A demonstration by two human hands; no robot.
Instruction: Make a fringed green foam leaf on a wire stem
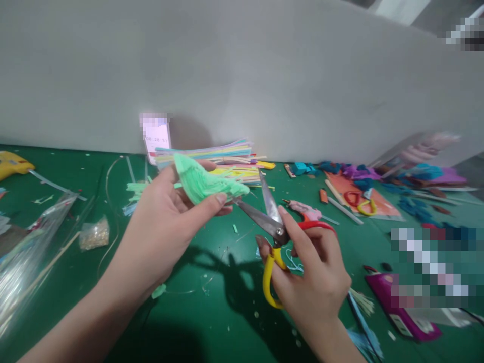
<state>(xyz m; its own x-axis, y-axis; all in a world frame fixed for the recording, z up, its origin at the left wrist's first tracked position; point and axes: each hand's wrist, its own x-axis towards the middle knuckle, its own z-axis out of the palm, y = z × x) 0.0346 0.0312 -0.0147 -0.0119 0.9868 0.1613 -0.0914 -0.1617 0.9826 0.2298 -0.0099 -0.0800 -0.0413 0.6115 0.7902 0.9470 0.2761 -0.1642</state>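
My left hand (pixel 162 222) pinches a fan-shaped bundle of mint-green strips (pixel 202 181) between thumb and fingers, raised above the table. The material looks like paper or fuzzy stems; I cannot tell which. In my right hand (pixel 312 272) is a pair of scissors (pixel 278 229) with one red and one yellow handle. The scissor blades are spread apart and point up and left. The lower blade's tip is at the narrow end of the green bundle, by my left thumb. Whether it touches the bundle is unclear.
Behind my hands lie pastel strips (pixel 212 151) and a propped phone (pixel 157 136). A pink glue gun (pixel 304 209) and a second pair of scissors (pixel 359 201) are to the right. A yellow glue gun (pixel 15 165), clear plastic sleeves (pixel 36 262) and a bead bag (pixel 94 234) are left.
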